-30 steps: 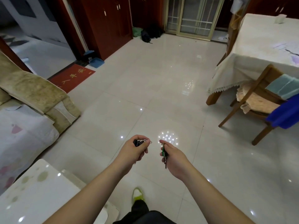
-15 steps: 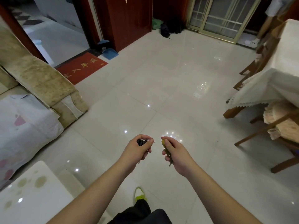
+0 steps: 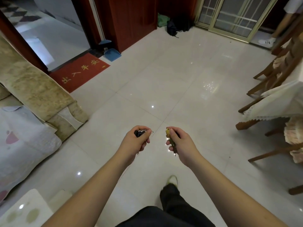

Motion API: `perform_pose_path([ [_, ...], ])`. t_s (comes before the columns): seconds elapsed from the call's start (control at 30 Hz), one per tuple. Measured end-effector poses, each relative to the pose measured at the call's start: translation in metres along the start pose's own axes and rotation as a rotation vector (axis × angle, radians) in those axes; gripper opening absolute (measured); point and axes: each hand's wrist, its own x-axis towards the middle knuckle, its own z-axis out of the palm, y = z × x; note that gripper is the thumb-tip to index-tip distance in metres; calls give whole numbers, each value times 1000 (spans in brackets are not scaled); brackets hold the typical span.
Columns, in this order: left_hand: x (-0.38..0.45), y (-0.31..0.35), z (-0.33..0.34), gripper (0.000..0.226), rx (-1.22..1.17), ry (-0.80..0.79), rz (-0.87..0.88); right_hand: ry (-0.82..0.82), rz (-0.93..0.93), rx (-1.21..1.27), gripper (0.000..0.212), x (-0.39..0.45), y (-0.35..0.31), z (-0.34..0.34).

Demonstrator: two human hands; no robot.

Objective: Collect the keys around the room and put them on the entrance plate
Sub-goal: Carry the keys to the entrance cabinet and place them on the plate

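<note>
head view, your hands: both arms reach forward over the pale tiled floor (image 3: pixel 172 76), hands near each other but apart.
left hand: your left hand (image 3: pixel 135 141) is curled round a black key fob (image 3: pixel 139 133); a thin metal ring pokes out past the thumb.
right hand: your right hand (image 3: pixel 182 145) grips a bunch of keys (image 3: pixel 171 141) with a yellowish tag at the top, the key tips hanging below the fingers.
entrance plate: no plate shows in this view.
ahead left: a red doormat (image 3: pixel 80 72) lies at an open doorway; a blue dustpan (image 3: pixel 112 54) stands just beside the mat, against a dark red cabinet (image 3: pixel 131 22).
writing: the mat carries yellow chinese characters, upside down from where you stand; they may read as a come-and-go-safely greeting, but the blur makes that unsure.
far end: a black bag (image 3: pixel 176 27) and something green sit on the floor beside a glass sliding door (image 3: pixel 232 15); a white shoe (image 3: pixel 267 41) of another person shows at the far right.
left side: a sofa with a beige plush cover (image 3: pixel 32 86) and a pale floral sheet (image 3: pixel 21 145) borders your path; a white table corner (image 3: pixel 24 210) sits at the lower left.
right side: wooden chairs (image 3: pixel 278 71) and a table with a cream lace-edged cloth (image 3: pixel 275 104) stand well apart from your hands.
below: your dark trouser leg and a light shoe (image 3: pixel 172 181) rest on the tile.
</note>
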Motion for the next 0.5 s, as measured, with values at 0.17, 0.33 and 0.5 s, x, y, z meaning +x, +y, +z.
perform_pose_path([
  [0.17,83,16,19,16,9,38,-14,40,-18,-10,18,77,-20,-21],
  [0.33,166,58,61,17,45,29,-26,24,-6,-44,23,157,-62,-55],
  [0.5,228,101,88,17,58,3,-5,-5,-42,-112,23,225,-107,-84],
])
